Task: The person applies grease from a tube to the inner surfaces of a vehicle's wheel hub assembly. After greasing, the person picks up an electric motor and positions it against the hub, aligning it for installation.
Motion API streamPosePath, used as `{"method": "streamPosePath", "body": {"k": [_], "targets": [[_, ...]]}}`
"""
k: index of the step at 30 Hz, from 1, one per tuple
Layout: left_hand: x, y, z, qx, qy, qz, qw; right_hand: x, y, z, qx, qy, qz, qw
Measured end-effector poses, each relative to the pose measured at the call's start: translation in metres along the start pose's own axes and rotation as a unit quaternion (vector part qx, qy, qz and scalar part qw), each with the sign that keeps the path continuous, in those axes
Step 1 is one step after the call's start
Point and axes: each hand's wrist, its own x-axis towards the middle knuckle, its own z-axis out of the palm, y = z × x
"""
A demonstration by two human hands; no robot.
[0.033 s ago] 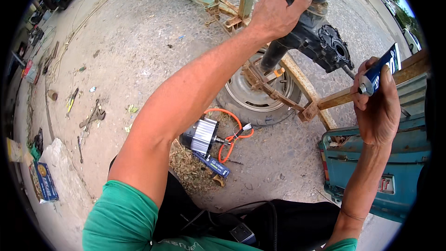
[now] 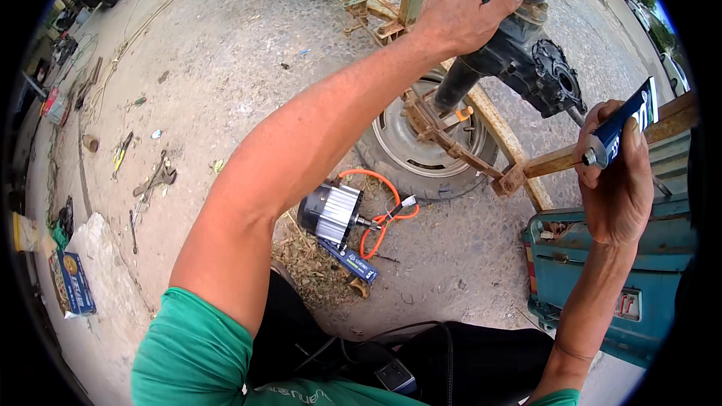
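Top centre of the frame: our left hand (image 2: 459,11) wraps over the dark axle housing (image 2: 519,37), fingers curled round its collar and thumb on the near side, a grip that looks meant to steady the raised assembly. The housing runs down to a black gear flange (image 2: 555,79) in the upper right, its open face turned toward us. At the right edge, our right hand (image 2: 620,180) closes on a blue tube (image 2: 620,129), fingers folded round the body, its small metal-coloured nozzle end pointing left toward the flange; held that way, we judge, so the tip can reach the gear face. The tube hangs clear of the flange, not touching it. Below the housing a wheel (image 2: 421,150) lies flat on the concrete with a rusty bracket (image 2: 451,143) across it, apparently propping the frame. Centre of the frame: a small finned electric motor (image 2: 331,210) with an orange cable (image 2: 380,214) looped beside it, and a narrow blue carton (image 2: 350,259) just below. Lower right, a teal metal box (image 2: 594,271). Left side: scattered wrenches (image 2: 156,177) on the ground, and a printed blue box (image 2: 71,282) near the edge.
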Motion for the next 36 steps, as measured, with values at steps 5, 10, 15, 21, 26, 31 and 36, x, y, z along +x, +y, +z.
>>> {"method": "streamPosePath", "body": {"k": [5, 10, 15, 21, 26, 31, 36], "targets": [[-0.052, -0.035, -0.088, 0.132, -0.156, 0.018, 0.979, -0.036, 0.033, 0.054, -0.074, -0.119, 0.125, 0.982], [-0.168, -0.069, -0.183, 0.082, -0.362, -0.238, 0.898, -0.040, 0.064, 0.068, -0.029, -0.164, 0.277, 0.946], [-0.331, -0.091, -0.231, 0.009, -0.218, -0.440, 0.871, -0.037, 0.101, 0.065, -0.037, -0.173, 0.337, 0.925], [-0.477, -0.036, -0.223, -0.125, -0.071, -0.578, 0.803, -0.038, 0.126, 0.076, -0.046, -0.188, 0.361, 0.912], [-0.507, -0.009, -0.176, -0.027, -0.277, -0.350, 0.894, -0.038, 0.138, 0.080, -0.044, -0.193, 0.360, 0.912], [-0.512, 0.005, -0.130, 0.047, -0.326, -0.147, 0.933, -0.044, 0.135, 0.085, -0.028, -0.187, 0.381, 0.905], [-0.517, 0.004, -0.113, 0.127, -0.335, -0.125, 0.925, -0.051, 0.131, 0.080, -0.058, -0.182, 0.379, 0.906]]}}
